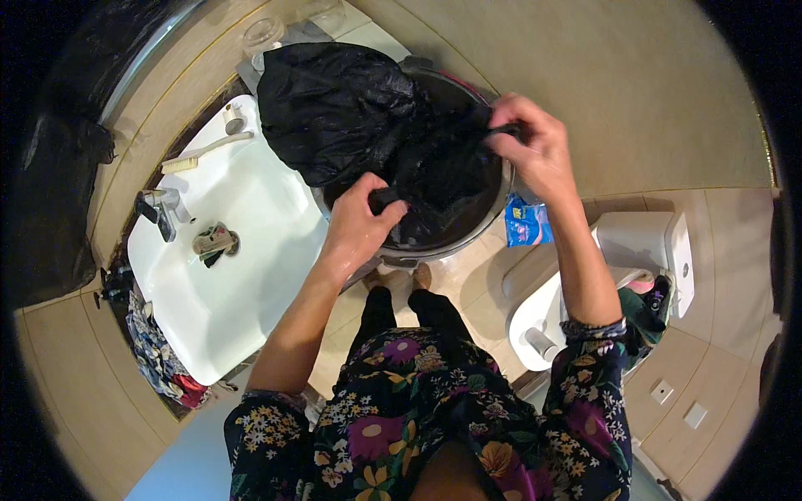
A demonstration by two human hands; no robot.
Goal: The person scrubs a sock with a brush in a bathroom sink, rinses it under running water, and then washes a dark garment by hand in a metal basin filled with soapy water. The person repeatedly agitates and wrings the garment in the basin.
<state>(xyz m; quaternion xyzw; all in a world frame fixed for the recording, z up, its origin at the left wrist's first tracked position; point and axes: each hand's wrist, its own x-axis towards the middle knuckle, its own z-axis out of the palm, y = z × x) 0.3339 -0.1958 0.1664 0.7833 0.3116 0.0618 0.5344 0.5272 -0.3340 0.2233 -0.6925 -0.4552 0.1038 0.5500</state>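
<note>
A wet black garment [342,108] is spread over a round dark tub [434,249], part of it draped past the tub's far left rim. My left hand [365,213] pinches a fold of the cloth near the tub's near left side. On the right, my right hand [535,142] grips another bunched edge, held up above the rim and slightly blurred. Between the hands the fabric sags into the tub, covering most of what is inside. The garment's exact kind cannot be made out.
Left of the tub is a white sink [267,250] with a faucet [159,213], a brush [205,154] and a small cloth-like bundle [215,242] at its drain. A blue packet [526,222] lies right of the tub, near a toilet [535,321]. Clothes [159,342] are piled beside the sink.
</note>
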